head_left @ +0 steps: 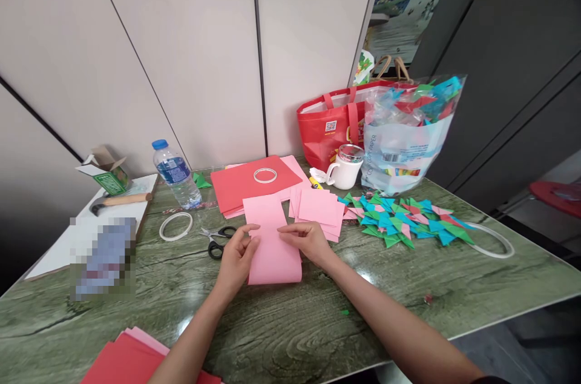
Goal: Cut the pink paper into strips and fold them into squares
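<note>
A long pink paper sheet (271, 254) lies on the green wood-grain table (290, 317) in front of me. My left hand (236, 258) pinches its left edge, thumb on top. My right hand (306, 240) presses down on the sheet's right side with the fingers closed on the paper. Just behind my right hand sits a stack of pink paper squares (320, 209). Black-handled scissors (218, 238) lie right beside my left hand.
A red paper stack (245, 186) with a tape ring (265, 175) lies behind. Folded blue, green and pink paper pieces (403, 223) spread at right. A water bottle (176, 174), white mug (344, 169), red bag (329, 129), plastic bag (406, 135), hammer (118, 200) and more red sheets (129, 363) surround.
</note>
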The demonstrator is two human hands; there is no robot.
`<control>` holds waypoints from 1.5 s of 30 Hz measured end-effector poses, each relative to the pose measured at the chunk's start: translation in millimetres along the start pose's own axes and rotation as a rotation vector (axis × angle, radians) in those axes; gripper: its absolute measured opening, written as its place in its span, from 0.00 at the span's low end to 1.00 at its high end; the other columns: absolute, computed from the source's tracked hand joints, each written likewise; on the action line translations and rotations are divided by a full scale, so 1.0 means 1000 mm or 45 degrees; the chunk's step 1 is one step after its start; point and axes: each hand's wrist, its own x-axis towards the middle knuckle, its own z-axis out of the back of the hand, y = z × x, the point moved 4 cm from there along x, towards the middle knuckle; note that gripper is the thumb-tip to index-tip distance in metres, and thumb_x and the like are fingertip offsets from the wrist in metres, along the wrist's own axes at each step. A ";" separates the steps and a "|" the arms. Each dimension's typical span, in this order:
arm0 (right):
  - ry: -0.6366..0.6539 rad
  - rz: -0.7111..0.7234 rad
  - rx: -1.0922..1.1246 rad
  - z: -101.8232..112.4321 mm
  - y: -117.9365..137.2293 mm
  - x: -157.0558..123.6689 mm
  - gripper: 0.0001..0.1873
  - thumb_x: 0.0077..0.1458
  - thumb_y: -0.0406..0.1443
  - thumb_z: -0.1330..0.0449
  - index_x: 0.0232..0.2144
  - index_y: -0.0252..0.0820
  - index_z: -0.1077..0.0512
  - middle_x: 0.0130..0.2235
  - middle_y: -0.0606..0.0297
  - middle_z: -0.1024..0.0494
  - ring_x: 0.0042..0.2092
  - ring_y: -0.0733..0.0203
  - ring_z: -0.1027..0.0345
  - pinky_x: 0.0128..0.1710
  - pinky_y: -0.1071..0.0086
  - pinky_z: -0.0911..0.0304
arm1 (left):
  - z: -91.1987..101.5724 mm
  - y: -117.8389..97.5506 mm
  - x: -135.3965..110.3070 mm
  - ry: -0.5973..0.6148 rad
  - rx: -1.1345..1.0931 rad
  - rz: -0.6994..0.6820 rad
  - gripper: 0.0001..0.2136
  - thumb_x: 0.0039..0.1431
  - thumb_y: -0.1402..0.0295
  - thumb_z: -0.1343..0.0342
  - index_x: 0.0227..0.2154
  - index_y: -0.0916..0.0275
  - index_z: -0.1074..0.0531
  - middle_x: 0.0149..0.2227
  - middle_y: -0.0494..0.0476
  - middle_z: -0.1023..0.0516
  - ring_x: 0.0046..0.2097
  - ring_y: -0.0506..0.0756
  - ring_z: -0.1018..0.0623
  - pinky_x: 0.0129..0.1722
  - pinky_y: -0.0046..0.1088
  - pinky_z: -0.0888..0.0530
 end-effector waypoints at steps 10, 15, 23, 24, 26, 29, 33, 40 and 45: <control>-0.401 0.066 0.122 0.016 0.004 0.001 0.10 0.40 0.39 0.36 0.29 0.43 0.23 0.33 0.62 0.20 0.36 0.55 0.29 0.37 0.62 0.34 | -0.008 0.001 -0.001 0.024 -0.266 0.102 0.41 0.37 0.68 0.35 0.55 0.60 0.50 0.39 0.59 0.24 0.36 0.55 0.24 0.35 0.32 0.28; -0.510 0.030 0.270 0.010 -0.001 -0.002 0.12 0.38 0.38 0.35 0.29 0.42 0.23 0.33 0.62 0.20 0.36 0.56 0.29 0.38 0.62 0.34 | -0.015 0.010 -0.004 -0.027 -0.317 0.148 0.34 0.34 0.71 0.33 0.49 0.64 0.38 0.41 0.60 0.23 0.40 0.57 0.24 0.40 0.32 0.27; -0.556 -0.001 0.376 0.008 -0.003 -0.003 0.11 0.37 0.37 0.34 0.28 0.42 0.23 0.31 0.62 0.20 0.33 0.58 0.30 0.35 0.64 0.35 | -0.018 0.016 -0.005 -0.064 -0.355 0.248 0.18 0.37 0.68 0.35 0.35 0.68 0.26 0.32 0.60 0.20 0.32 0.57 0.22 0.35 0.36 0.25; -0.558 -0.009 0.389 0.008 -0.004 -0.003 0.11 0.37 0.37 0.34 0.28 0.41 0.23 0.31 0.62 0.20 0.32 0.59 0.30 0.35 0.64 0.35 | -0.018 0.017 -0.005 -0.068 -0.369 0.258 0.17 0.37 0.68 0.35 0.34 0.68 0.26 0.31 0.59 0.19 0.31 0.57 0.21 0.34 0.36 0.24; -0.555 -0.021 0.409 0.008 -0.004 -0.003 0.11 0.36 0.37 0.34 0.28 0.41 0.23 0.31 0.63 0.21 0.32 0.59 0.30 0.34 0.64 0.35 | -0.017 0.018 -0.005 -0.076 -0.388 0.272 0.17 0.37 0.68 0.35 0.33 0.68 0.26 0.29 0.59 0.19 0.30 0.57 0.21 0.31 0.36 0.24; -0.545 -0.037 0.431 0.008 -0.003 -0.002 0.11 0.36 0.37 0.34 0.27 0.42 0.23 0.30 0.63 0.21 0.30 0.60 0.31 0.33 0.65 0.35 | -0.016 0.022 -0.004 -0.097 -0.390 0.279 0.16 0.36 0.68 0.34 0.31 0.68 0.26 0.26 0.56 0.20 0.26 0.57 0.22 0.28 0.35 0.24; -0.523 -0.036 0.448 0.008 -0.002 -0.001 0.11 0.35 0.37 0.34 0.27 0.42 0.23 0.29 0.63 0.21 0.29 0.60 0.31 0.32 0.65 0.35 | -0.015 0.024 -0.004 -0.139 -0.390 0.252 0.15 0.34 0.67 0.33 0.28 0.68 0.25 0.23 0.55 0.20 0.24 0.56 0.22 0.27 0.34 0.24; -0.502 -0.014 0.432 0.008 -0.004 0.000 0.11 0.36 0.37 0.34 0.28 0.42 0.23 0.30 0.63 0.21 0.31 0.60 0.30 0.33 0.66 0.36 | -0.005 0.015 -0.002 -0.106 -0.333 0.217 0.17 0.36 0.66 0.34 0.33 0.67 0.24 0.31 0.58 0.19 0.30 0.56 0.22 0.32 0.32 0.24; -0.528 -0.014 0.434 0.009 -0.006 0.001 0.11 0.36 0.37 0.34 0.27 0.43 0.23 0.30 0.64 0.20 0.31 0.61 0.30 0.33 0.66 0.36 | -0.004 0.014 -0.001 -0.094 -0.315 0.236 0.16 0.36 0.65 0.34 0.30 0.69 0.24 0.26 0.58 0.20 0.26 0.56 0.22 0.30 0.33 0.24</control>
